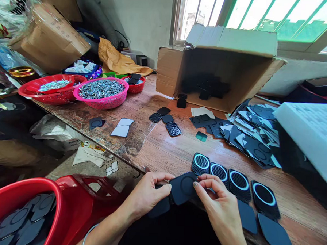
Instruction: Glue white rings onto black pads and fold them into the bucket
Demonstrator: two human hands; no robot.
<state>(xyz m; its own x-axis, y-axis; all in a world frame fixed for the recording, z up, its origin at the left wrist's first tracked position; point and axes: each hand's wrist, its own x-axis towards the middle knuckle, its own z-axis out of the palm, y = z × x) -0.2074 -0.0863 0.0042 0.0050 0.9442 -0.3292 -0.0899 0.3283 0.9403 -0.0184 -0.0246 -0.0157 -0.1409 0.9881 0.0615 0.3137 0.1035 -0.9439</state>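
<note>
Between my two hands is a black folding wireless charger [182, 191], its square face marked with a faint ring. My left hand [146, 194] grips it by the left side, thumb on top, and a second dark panel hangs below that hand. With thumb and fingers closed, my right hand [218, 200] pinches the right edge of the face. Just beyond lies a row of open chargers [239, 183] with white rings on mesh-patterned halves. Their plain dark panels [276, 234] point toward me, partly hidden by my right hand.
A red tub [57, 201] of dark square pads stands lower left. Pink [100, 104] and red baskets [52, 100] of small metal parts line the back left. A cardboard box [168, 73], a heap of ringed sheets [257, 131] and white foam [311, 134] stand at the back and right.
</note>
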